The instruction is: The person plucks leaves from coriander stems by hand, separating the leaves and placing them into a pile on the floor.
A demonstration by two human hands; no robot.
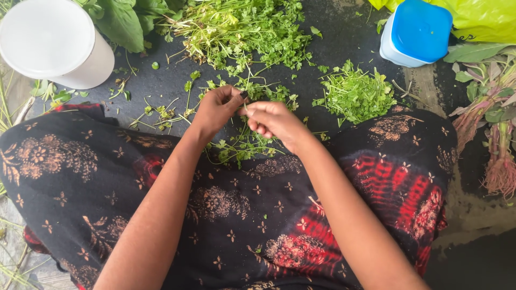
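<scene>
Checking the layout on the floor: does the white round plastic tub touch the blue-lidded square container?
Apart. The head view shows the white round plastic tub far left and the blue-lidded square container far right, with herb piles between.

Beyond my hands lies the herb heap (242, 29), the picked-leaf pile (356, 94) to their right, the tub (51, 43) far left.

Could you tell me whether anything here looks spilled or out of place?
Loose green leaf bits and thin stems lie scattered on the dark ground between the leafy herb heap and the black patterned skirt, and some rest on the skirt. Nothing looks damaged.
</scene>
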